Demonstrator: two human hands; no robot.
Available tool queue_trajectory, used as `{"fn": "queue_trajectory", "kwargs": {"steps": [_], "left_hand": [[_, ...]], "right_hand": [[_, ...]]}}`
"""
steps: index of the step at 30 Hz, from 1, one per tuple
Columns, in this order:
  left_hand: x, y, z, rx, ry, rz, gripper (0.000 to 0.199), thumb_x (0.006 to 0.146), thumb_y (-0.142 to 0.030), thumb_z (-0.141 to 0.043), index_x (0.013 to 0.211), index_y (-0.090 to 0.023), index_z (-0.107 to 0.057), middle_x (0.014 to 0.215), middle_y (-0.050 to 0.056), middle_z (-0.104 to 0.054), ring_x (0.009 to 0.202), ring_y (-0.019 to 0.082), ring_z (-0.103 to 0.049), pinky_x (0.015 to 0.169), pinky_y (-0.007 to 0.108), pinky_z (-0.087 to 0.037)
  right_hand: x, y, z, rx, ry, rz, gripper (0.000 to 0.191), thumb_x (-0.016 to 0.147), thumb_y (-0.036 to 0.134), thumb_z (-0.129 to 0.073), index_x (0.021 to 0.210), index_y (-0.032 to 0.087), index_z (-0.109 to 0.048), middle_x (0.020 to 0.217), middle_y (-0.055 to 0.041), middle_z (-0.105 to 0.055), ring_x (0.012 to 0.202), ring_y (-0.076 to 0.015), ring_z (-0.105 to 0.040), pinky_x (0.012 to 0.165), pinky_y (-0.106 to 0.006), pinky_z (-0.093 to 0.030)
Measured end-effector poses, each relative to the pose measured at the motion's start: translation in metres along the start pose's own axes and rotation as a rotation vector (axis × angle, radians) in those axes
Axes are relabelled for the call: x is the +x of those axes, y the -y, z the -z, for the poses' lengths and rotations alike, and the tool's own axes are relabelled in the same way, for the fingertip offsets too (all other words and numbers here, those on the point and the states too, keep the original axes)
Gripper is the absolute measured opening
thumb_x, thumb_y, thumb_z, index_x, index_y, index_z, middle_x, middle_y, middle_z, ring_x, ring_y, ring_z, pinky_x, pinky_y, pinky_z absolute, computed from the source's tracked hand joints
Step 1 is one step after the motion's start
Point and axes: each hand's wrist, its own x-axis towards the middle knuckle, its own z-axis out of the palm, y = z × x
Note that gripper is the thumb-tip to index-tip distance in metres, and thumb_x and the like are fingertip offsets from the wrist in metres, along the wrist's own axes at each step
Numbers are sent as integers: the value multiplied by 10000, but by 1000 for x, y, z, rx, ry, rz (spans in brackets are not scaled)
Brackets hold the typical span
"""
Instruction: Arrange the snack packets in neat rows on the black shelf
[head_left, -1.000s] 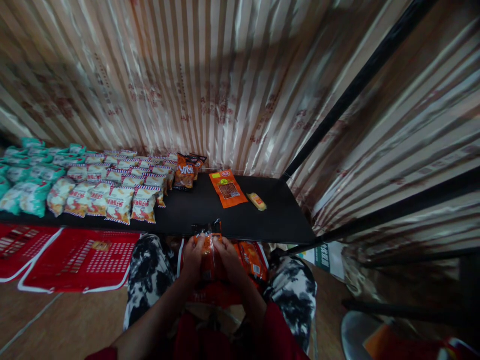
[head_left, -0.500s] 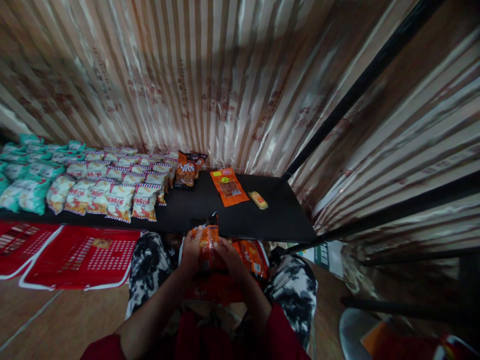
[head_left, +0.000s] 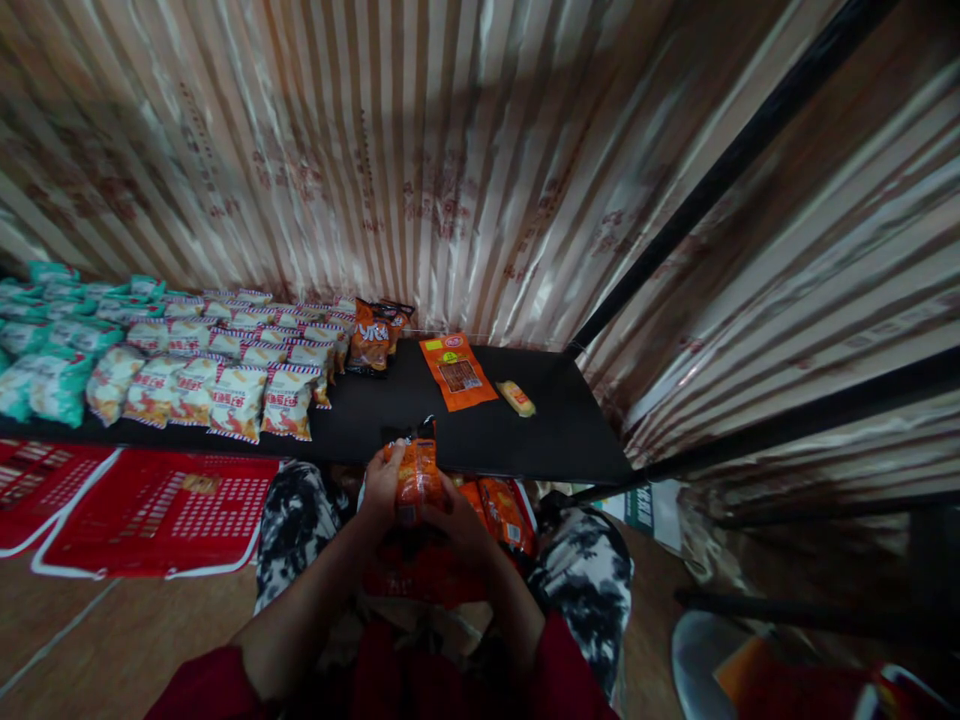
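Between my hands, upright just in front of the shelf's edge, is an orange snack bag (head_left: 418,478) with a dark top. My left hand (head_left: 384,484) grips its left side, thumb on the front. My right hand (head_left: 454,516) closes on its lower right side, with its fingers partly hidden behind it. Beneath my hands, more orange snack bags (head_left: 504,512) lie in a red basket (head_left: 412,580) between my knees. Ahead on the black shelf (head_left: 420,425), similar orange bags (head_left: 370,336) stand at the back, beside a flat orange packet (head_left: 459,372) and a small yellow packet (head_left: 517,398).
Rows of white snack bags (head_left: 237,400) and teal bags (head_left: 58,385) fill the shelf's left part. Red baskets (head_left: 161,510) lie below. A black pole (head_left: 720,190) slants up at the right, before a striped curtain (head_left: 450,130). Papers (head_left: 660,512) lie on the floor.
The orange bag has risen slightly and turned, showing more of its front. My right hand has slid lower along its side, and the view has shifted a little.
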Motion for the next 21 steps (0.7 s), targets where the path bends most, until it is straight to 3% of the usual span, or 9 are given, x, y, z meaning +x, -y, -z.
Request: {"fn": "queue_trajectory", "kwargs": {"steps": [10, 16, 21], "left_hand": [[1, -3, 3, 34, 34, 54, 420, 654, -469, -696, 896, -142, -590, 727, 28, -659, 619, 152, -627, 593, 276, -500], [0, 11, 12, 130, -1, -18, 388, 683, -395, -680, 970, -151, -587, 835, 49, -671, 708, 165, -639, 660, 277, -500], [2, 22, 16, 217, -50, -88, 356, 725, -413, -624, 980, -167, -589, 853, 46, -672, 759, 184, -638, 705, 298, -504]], "right_hand": [[4, -4, 3, -178, -110, 31, 591, 728, 319, -632, 1285, 245, -450, 1161, -38, -626, 1034, -231, -598, 887, -371, -475], [7, -9, 3, -201, -159, 19, 612, 706, 335, -655, 1280, 247, -465, 1143, -49, -632, 1013, -256, -605, 842, -387, -495], [7, -8, -2, -192, -194, 36, 632, 705, 329, -656, 1298, 251, -450, 1193, -47, -606, 1077, -241, -576, 919, -384, -458]]}}
